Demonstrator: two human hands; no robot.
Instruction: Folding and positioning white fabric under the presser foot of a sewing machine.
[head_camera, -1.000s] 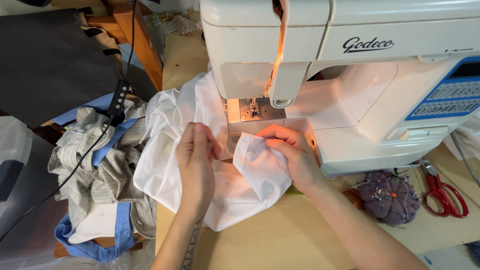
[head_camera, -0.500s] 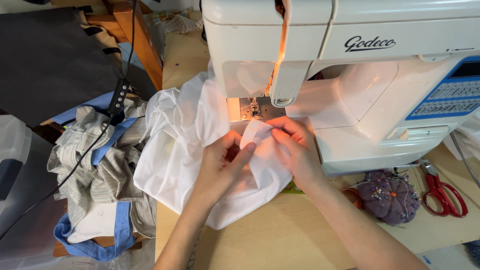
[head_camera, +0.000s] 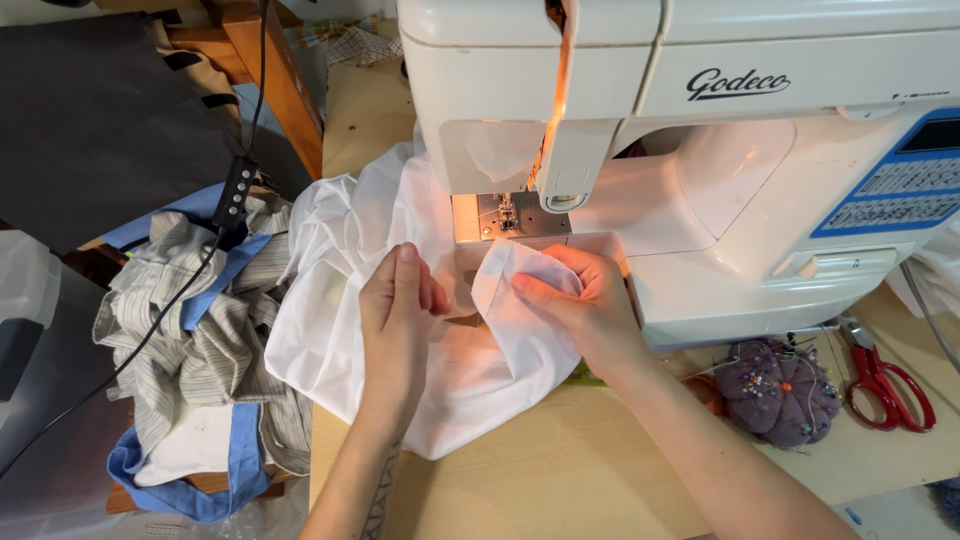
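Observation:
A white fabric piece (head_camera: 340, 290) lies bunched in front of a white sewing machine (head_camera: 720, 190), spreading to the left of its lit needle plate (head_camera: 505, 216). My left hand (head_camera: 395, 320) rests on the cloth with fingers curled, pinching a fold beside the machine's free arm. My right hand (head_camera: 585, 305) grips a folded, hemmed corner of the same fabric (head_camera: 515, 290) just in front of the presser foot. The two hands sit a short gap apart.
A heap of striped and blue cloth (head_camera: 200, 350) hangs off the table's left edge, with a black cable (head_camera: 235, 190) across it. A purple pincushion (head_camera: 780, 385) and red scissors (head_camera: 885, 385) lie right of the machine. The wooden tabletop (head_camera: 560, 480) shows below.
My left hand drew back leftward from the folded corner and closed on a fold. The right hand shifted its grip on the corner, staying near the needle plate.

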